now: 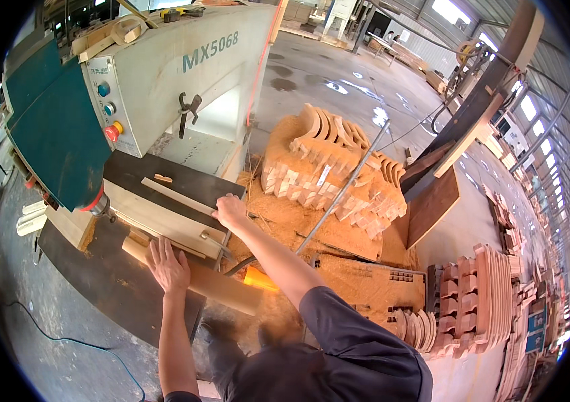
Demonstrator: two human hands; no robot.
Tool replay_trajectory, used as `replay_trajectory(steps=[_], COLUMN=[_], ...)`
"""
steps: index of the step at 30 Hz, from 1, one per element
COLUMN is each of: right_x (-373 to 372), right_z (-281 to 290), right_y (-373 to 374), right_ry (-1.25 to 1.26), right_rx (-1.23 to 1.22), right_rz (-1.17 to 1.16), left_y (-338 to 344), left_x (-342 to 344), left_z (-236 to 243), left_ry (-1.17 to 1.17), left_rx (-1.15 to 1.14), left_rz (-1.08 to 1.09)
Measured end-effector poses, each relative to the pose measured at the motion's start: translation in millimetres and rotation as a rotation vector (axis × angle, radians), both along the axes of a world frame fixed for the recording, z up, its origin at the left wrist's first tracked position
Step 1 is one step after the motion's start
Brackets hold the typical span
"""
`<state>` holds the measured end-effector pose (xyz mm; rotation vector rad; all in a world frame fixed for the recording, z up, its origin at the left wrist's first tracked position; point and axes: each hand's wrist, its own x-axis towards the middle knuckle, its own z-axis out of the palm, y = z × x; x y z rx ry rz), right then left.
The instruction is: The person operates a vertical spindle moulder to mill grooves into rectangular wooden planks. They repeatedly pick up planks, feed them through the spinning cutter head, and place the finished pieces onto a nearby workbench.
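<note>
My left hand (pixel 169 266) lies palm down with fingers stretched out, on a pale wooden workpiece (pixel 228 289) that runs along the front of the dark machine table (pixel 97 288). My right hand (pixel 231 211) is closed at the table's right edge, beside the end of a thin wooden strip (pixel 178 197); what its fingers hold, if anything, is hidden. Between the hands lies a wooden fence or jig (pixel 164 218) with a metal clamp rod (pixel 212 237) at its right end. Left of the jig, a spindle with a red collar (pixel 99 202) hangs under the teal machine head (pixel 57 127).
The grey machine body (pixel 204 60) carries push buttons and a red stop knob (pixel 113 130). Sawdust-covered curved wooden parts (pixel 332 174) are stacked at right, behind a slanting metal rod (pixel 345 187). More parts (pixel 466 301) stand farther right. A cable (pixel 77 343) crosses the floor at left.
</note>
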<state>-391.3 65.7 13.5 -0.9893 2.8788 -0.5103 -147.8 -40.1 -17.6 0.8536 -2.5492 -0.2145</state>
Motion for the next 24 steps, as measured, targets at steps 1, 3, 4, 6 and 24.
replay_trajectory(steps=[1, 3, 4, 6, 24], right_x=[-5.1, -6.6, -8.2, -13.8, 132.2], right_z=[-9.6, -21.5, -26.8, -33.9, 26.6], right_y=[1.3, -7.0, -10.6, -13.0, 114.4], right_ry=[0.005, -0.037, -0.079, -0.057, 0.367], right_rx=[0.000, -0.028, -0.047, -0.055, -0.259], right_rz=[-0.014, -0.040, -0.059, -0.047, 0.472], left_y=[1.6, -3.1, -3.9, -6.3, 1.0], left_x=[-1.9, -0.9, -2.2, -6.7, 1.5], left_z=[-4.8, -5.8, -6.2, 4.0, 0.3], left_ry=[0.028, 0.007, -0.001, -0.010, 0.127], left_rx=[0.000, 0.007, 0.013, 0.052, 0.061], left_rz=[-0.013, -0.009, -0.007, -0.017, 0.079])
